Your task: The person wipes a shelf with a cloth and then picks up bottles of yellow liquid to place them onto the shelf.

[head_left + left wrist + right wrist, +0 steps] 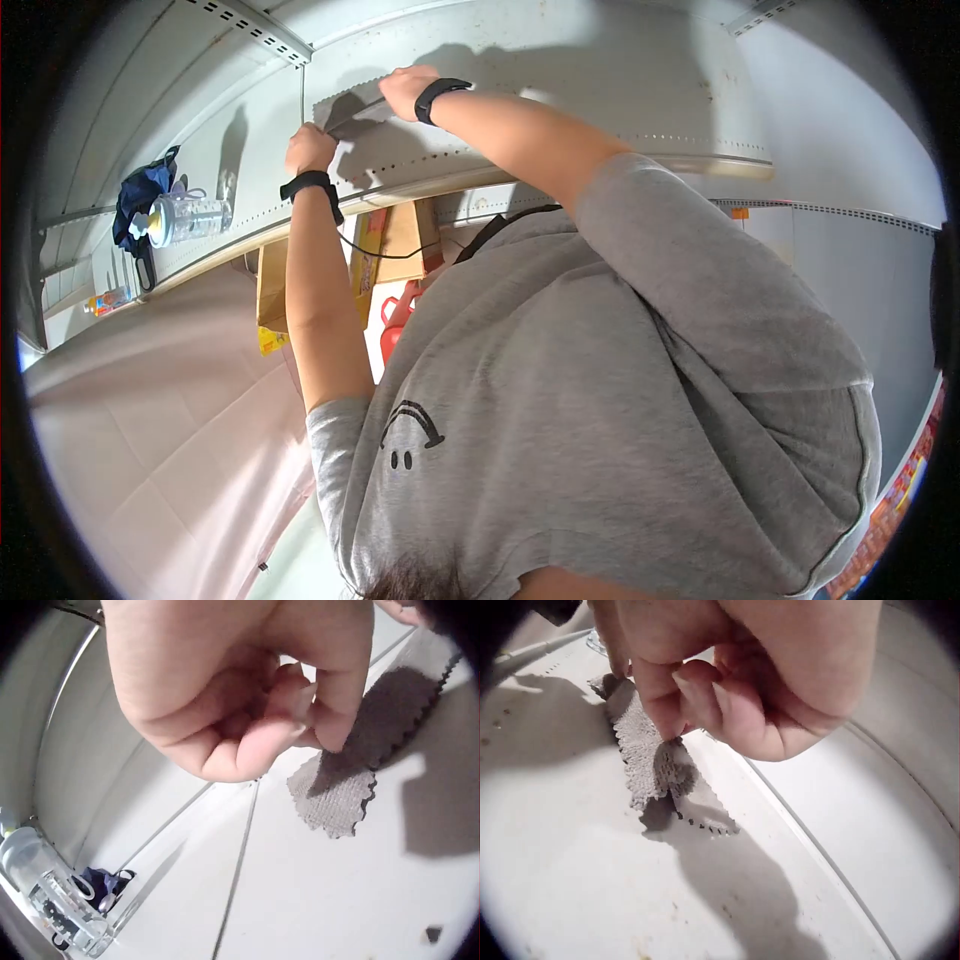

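Note:
A small grey cloth with zigzag-cut edges is stretched between my two hands, close over a white metal shelf. My left hand pinches one end between thumb and fingers; in the left wrist view a corner of the cloth hangs past the fingertips. At the other end, my right hand pinches the cloth, which folds under the grip in the right wrist view, with a flap of cloth hanging down. Both hands cast shadows on the cloth and shelf.
On the shelf to the left lies a clear bottle beside a dark blue fabric item. A small orange bottle is farther left. Cardboard boxes and a red object sit below the shelf edge. A pale pink sheet hangs at lower left.

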Demonstrator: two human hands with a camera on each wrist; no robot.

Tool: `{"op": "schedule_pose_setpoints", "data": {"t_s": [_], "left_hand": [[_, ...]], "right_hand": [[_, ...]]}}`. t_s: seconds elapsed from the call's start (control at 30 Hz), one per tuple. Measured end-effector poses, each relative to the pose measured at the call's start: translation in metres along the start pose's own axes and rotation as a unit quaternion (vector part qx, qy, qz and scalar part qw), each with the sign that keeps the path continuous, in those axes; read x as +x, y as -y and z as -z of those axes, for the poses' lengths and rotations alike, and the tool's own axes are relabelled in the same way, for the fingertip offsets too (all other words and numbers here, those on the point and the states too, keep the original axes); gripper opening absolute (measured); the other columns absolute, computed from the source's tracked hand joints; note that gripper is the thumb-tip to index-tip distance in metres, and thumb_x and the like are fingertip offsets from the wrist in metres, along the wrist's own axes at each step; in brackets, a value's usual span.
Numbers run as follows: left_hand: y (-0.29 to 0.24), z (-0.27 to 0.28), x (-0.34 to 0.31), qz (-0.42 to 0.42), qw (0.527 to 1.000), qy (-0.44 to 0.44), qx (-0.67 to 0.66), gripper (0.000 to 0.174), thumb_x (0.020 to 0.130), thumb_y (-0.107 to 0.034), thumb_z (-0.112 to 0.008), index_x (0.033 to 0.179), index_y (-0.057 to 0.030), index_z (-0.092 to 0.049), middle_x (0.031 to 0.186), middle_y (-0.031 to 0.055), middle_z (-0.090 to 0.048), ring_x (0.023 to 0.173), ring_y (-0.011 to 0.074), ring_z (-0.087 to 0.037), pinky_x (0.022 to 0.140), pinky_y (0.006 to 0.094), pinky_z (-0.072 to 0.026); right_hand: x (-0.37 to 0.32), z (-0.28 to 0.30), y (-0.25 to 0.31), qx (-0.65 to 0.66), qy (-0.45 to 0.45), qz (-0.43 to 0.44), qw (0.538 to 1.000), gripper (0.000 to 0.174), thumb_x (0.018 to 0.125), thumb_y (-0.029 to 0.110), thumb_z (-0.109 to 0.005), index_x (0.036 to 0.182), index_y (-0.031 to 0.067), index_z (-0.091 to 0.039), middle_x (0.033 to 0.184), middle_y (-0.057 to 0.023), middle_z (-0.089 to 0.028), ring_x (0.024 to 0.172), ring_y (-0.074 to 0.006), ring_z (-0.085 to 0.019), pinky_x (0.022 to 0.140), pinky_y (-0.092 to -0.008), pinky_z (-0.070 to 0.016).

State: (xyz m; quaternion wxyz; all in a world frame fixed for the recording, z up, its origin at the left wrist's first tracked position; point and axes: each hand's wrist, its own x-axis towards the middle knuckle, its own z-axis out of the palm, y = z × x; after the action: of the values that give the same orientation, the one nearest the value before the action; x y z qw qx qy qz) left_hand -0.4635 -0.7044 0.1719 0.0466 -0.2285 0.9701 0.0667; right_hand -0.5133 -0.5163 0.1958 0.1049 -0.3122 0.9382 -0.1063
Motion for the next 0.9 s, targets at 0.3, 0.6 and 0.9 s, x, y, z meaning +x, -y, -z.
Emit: {"op": "schedule_pose_setpoints", "data": {"t_s": [0.3,0.6,0.9], "left_hand": [[-0.012,-0.007,-0.007,-0.035,0.999,0.003,-0.020,0.024,0.071,-0.022,-0.047,0.087,-0.0107,-0.061,0.090,0.0148,-0.060,0.087,0.0300,-0.057,0.075,0.0367,-0.0451],[-0.115,-0.020,-0.024,-0.138,0.989,0.035,0.038,0.022,0.070,-0.020,-0.047,0.085,-0.0127,-0.063,0.092,0.0155,-0.060,0.087,0.0295,-0.057,0.075,0.0369,-0.0457],[-0.279,-0.036,-0.074,-0.280,0.958,0.049,0.034,0.021,0.069,-0.018,-0.047,0.084,-0.0128,-0.062,0.088,0.0142,-0.061,0.085,0.0298,-0.058,0.075,0.0373,-0.0453]], "right_hand": [[-0.020,0.004,-0.013,-0.031,0.013,-0.021,0.999,0.025,0.073,0.004,-0.046,0.093,0.0034,-0.060,0.099,-0.0140,-0.058,0.092,-0.0262,-0.056,0.075,-0.0354,-0.0468],[-0.070,0.008,-0.106,-0.014,-0.050,-0.124,0.991,0.022,0.072,0.004,-0.047,0.089,0.0040,-0.061,0.097,-0.0141,-0.058,0.089,-0.0275,-0.057,0.072,-0.0362,-0.0477],[-0.182,0.021,-0.242,0.055,-0.099,-0.239,0.964,0.021,0.069,0.006,-0.050,0.087,0.0010,-0.059,0.092,-0.0194,-0.058,0.085,-0.0325,-0.057,0.073,-0.0403,-0.0467]]}}
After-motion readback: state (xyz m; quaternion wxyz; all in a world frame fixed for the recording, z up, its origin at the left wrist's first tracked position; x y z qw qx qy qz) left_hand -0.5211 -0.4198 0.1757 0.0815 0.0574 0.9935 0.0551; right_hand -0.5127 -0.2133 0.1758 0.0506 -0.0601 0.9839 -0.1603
